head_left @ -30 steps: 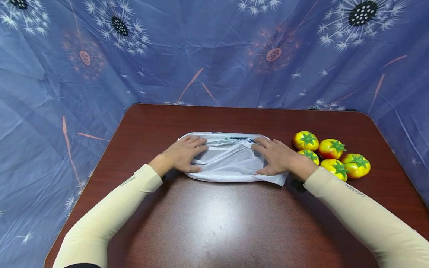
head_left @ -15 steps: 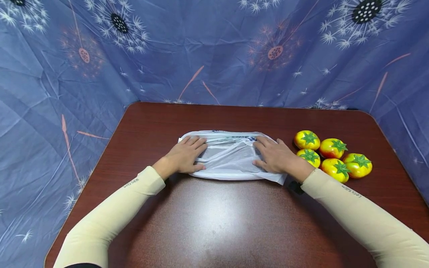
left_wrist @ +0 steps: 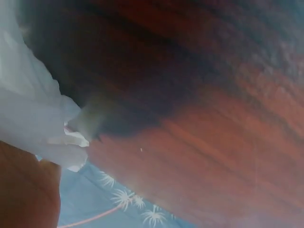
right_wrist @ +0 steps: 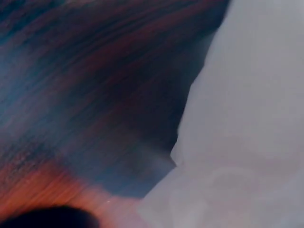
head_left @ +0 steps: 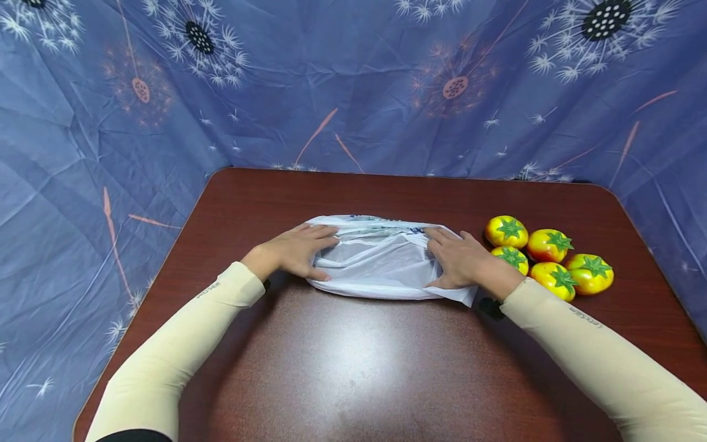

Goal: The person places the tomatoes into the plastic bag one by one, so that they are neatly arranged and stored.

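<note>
A white, thin plastic bag [head_left: 381, 264] with dark and greenish print along its far edge lies flat and creased on the brown table. My left hand [head_left: 295, 250] rests on the bag's left end, fingers pointing away and thumb apart on the near side. At the right end my right hand [head_left: 461, 258] touches the bag in much the same way, fingers spread. Folds of the bag [left_wrist: 28, 104] fill the left side of the left wrist view, and a pale sheet of the bag [right_wrist: 251, 104] covers the right of the right wrist view. Whether anything lies under the bag is hidden.
Several yellow-red fruits [head_left: 552, 279] with green star-shaped leaves sit clustered just right of my right forearm, some close to it. The table [head_left: 353, 368] has its far edge behind the bag, with a blue patterned cloth [head_left: 265, 123] hanging beyond.
My left hand has shifted slightly left and my right hand slightly right, so the gap between them is wider. The bag's far edge has rearranged a little. The fruits stay put.
</note>
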The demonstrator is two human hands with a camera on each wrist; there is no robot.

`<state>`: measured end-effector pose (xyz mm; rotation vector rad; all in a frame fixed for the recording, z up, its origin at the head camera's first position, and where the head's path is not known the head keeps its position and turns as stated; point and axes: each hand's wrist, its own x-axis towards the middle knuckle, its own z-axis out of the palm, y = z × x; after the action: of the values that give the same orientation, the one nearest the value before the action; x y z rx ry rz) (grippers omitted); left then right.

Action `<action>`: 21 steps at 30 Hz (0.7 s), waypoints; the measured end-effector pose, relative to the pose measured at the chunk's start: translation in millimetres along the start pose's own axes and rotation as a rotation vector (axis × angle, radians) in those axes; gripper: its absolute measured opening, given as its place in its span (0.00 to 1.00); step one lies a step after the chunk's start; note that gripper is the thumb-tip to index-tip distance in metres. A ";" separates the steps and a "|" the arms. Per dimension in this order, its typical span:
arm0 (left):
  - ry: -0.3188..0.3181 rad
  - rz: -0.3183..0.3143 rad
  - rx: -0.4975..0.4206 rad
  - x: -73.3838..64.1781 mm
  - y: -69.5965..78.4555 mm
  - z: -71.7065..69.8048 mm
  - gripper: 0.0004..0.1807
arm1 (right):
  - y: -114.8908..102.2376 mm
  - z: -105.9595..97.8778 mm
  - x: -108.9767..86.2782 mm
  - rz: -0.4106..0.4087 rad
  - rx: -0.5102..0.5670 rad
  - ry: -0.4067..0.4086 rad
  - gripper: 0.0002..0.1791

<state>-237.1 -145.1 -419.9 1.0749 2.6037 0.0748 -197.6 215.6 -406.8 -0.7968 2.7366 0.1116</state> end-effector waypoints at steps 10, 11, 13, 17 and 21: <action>0.199 0.109 0.314 -1.9 9.6 -3.0 0.40 | -2.9 -2.8 -0.7 0.028 -0.010 -0.017 0.33; 0.215 0.119 0.331 -2.0 9.9 -3.4 0.39 | -3.1 -2.9 -0.7 0.030 -0.010 -0.019 0.32; 0.216 0.129 0.356 -2.5 10.1 -3.2 0.38 | -4.0 -3.0 -0.5 0.030 -0.005 -0.022 0.32; 0.101 0.100 0.374 -4.1 9.1 -1.0 0.42 | -4.6 -2.3 -0.1 0.029 -0.011 -0.027 0.34; -0.008 0.037 0.329 -2.5 6.8 0.6 0.46 | -4.1 -2.8 -0.4 0.053 -0.013 -0.048 0.36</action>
<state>-230.7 -142.0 -418.6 1.2251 2.6481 -0.3612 -195.7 211.9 -404.0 -0.7153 2.7153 0.1571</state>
